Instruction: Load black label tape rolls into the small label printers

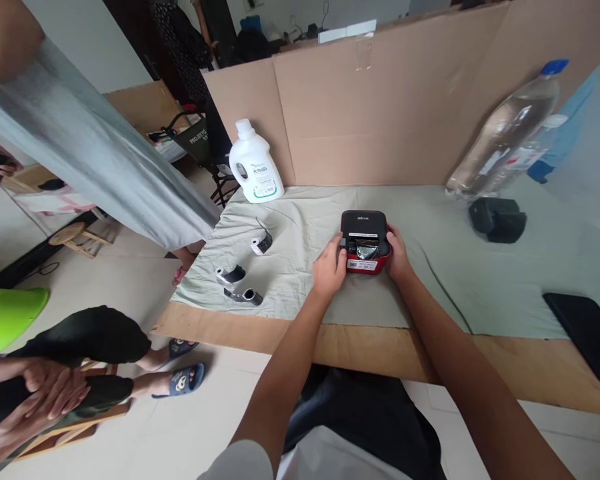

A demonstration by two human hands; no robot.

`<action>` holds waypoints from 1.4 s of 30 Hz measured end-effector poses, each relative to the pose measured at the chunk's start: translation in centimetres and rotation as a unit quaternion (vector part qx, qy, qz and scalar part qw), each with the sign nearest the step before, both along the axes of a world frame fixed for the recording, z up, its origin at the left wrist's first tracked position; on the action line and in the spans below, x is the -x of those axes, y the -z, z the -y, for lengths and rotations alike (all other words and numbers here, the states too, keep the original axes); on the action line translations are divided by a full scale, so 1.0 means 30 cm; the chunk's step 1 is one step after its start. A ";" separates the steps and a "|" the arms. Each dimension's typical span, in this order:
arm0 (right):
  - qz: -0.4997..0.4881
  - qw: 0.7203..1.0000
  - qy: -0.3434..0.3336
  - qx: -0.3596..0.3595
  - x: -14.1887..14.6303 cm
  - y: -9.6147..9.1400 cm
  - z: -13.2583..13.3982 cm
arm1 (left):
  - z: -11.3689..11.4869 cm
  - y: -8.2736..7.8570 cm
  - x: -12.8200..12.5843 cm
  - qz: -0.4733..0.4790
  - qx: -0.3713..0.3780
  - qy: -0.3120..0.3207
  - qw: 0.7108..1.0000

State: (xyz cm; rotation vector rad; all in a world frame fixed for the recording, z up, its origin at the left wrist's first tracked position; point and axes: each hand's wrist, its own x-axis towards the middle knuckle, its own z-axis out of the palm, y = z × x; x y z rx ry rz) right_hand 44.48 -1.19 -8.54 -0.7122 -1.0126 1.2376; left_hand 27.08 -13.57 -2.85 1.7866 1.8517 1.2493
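As we grip the small printer between our left hand and right hand, one pressed on each side to steady it, three rolls lie left of our left hand.

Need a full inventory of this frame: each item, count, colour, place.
grey-green cloth: 1, grey-green, over table
brown cardboard wall: 1, brown, behind cloth
black-and-red boxy plastic device: 1, black over red, mid-cloth
small tape rolls: 3, black and white, cloth's left part
white plastic jug: 1, white, back left by cardboard
clear plastic bottle: 1, clear, blue cap, leaning back right
black block: 1, black, by bottle's base
flat black slab: 1, black, right edge
standing person in grey: 1, far left
seated person in black: 1, lower left
left hand: 1, on device's left side
right hand: 1, on device's right side
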 end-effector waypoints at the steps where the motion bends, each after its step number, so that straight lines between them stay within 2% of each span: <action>1: -0.003 1.000 -0.002 0.001 0.000 0.001 -0.001 | -0.001 0.002 0.000 0.002 -0.006 0.005 1.000; 5: -0.002 1.000 0.001 0.005 -0.001 0.006 -0.014 | -0.006 0.000 0.001 -0.002 -0.018 0.022 1.000; 10: 0.015 0.999 0.024 0.029 -0.004 -0.001 -0.035 | -0.013 -0.019 0.000 -0.018 0.008 0.010 1.000; 14: 0.050 0.997 0.046 0.021 -0.007 -0.004 -0.036 | -0.008 -0.054 -0.001 -0.037 0.023 0.018 0.999; 16: 0.058 0.997 0.051 0.008 -0.008 0.002 -0.032 | 0.008 -0.085 0.025 -0.045 0.031 0.027 0.998; 18: 0.059 0.997 0.053 0.001 -0.010 0.011 -0.031 | 0.029 -0.126 0.095 -0.063 0.033 0.000 0.997; 21: 0.052 0.997 0.049 0.005 -0.012 0.022 -0.036 | 0.049 -0.196 0.296 -0.127 0.045 -0.130 0.982; 23: 0.046 0.998 0.049 0.008 -0.011 0.023 -0.041 | 0.037 -0.230 0.465 -0.179 0.123 -0.231 0.948; 25: 0.037 0.998 0.050 0.012 -0.009 0.019 -0.043 | 0.005 -0.243 0.617 -0.216 0.253 -0.273 0.903; 27: 0.024 0.998 0.054 0.017 -0.006 0.013 -0.042 | -0.032 -0.237 0.721 -0.234 0.341 -0.231 0.881; 30: 0.019 0.998 0.054 0.022 -0.005 0.007 -0.041 | -0.052 -0.217 0.773 -0.246 0.355 -0.178 0.884; 32: 0.025 0.998 0.050 0.021 -0.006 0.006 -0.040 | -0.023 -0.211 0.760 -0.245 0.327 -0.159 0.899; 36: 0.033 0.998 0.047 0.017 -0.010 0.006 -0.040 | 0.102 -0.209 0.693 -0.221 0.268 -0.084 0.934; 39: 0.031 0.998 0.046 0.021 -0.013 0.007 -0.042 | 0.179 -0.195 0.648 -0.228 0.284 -0.047 0.930; 42: 0.022 0.998 0.046 0.028 -0.015 0.010 -0.047 | 0.205 -0.178 0.627 -0.244 0.317 -0.030 0.916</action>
